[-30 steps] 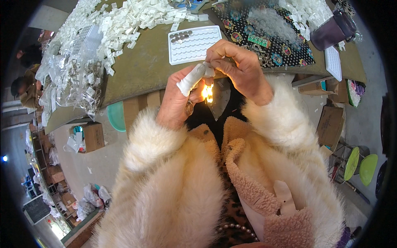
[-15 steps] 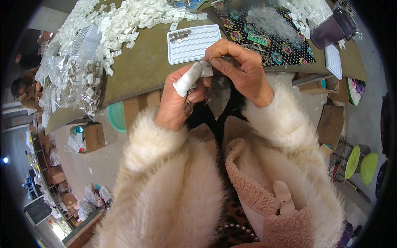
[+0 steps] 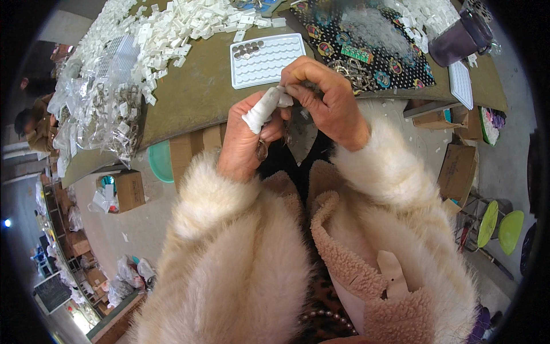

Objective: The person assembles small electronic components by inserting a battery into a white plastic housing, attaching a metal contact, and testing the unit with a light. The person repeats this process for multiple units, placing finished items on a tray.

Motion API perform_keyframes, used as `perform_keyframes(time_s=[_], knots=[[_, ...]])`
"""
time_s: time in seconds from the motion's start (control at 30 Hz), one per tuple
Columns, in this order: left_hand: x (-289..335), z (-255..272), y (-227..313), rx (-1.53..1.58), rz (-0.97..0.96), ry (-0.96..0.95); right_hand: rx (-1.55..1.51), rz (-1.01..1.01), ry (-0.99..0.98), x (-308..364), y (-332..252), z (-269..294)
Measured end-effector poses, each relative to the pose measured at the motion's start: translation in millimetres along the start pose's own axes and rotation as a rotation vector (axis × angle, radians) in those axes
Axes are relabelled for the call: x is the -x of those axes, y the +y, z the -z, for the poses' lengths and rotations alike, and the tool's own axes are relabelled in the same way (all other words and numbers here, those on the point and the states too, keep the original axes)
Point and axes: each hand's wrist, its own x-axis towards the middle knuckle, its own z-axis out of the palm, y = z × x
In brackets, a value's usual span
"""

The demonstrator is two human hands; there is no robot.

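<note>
My left hand, its thumb wrapped in white, is closed on a small white plastic piece in front of my chest. Metal rings dangle below its fingers. My right hand meets it from the right, thumb and forefinger pinched together at the piece's upper edge. Whatever lies between those fingertips is hidden. Just beyond the hands, on the table, lies a white ridged tray with several small round silver discs in its upper left rows.
A large heap of white plastic pieces covers the table's far left, beside clear bags of metal parts. To the right are a patterned black cloth with metal chains, a green circuit board and a dark purple cup.
My right hand has shifted slightly left and down, its fingertips still at the white piece. More of the metal chains on the cloth now shows. My left hand has barely moved.
</note>
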Motion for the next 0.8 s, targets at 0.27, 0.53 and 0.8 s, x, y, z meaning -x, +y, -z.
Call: perform_keyframes(time_s=[0.27,0.53,0.8], knots=[[-3.4,13.4,-6.4,0.35,0.104,-0.133,-0.356,-0.232,0.011,1.6,-0.9,4.7],[-2.8,23.7,0.0,0.42,0.16,-0.131,-0.037,-0.206,0.091,1.7,-5.7,23.6],[7.0,35.7,25.8,0.168,-0.016,0.017,0.622,0.021,0.295,-6.2,9.0,75.1]])
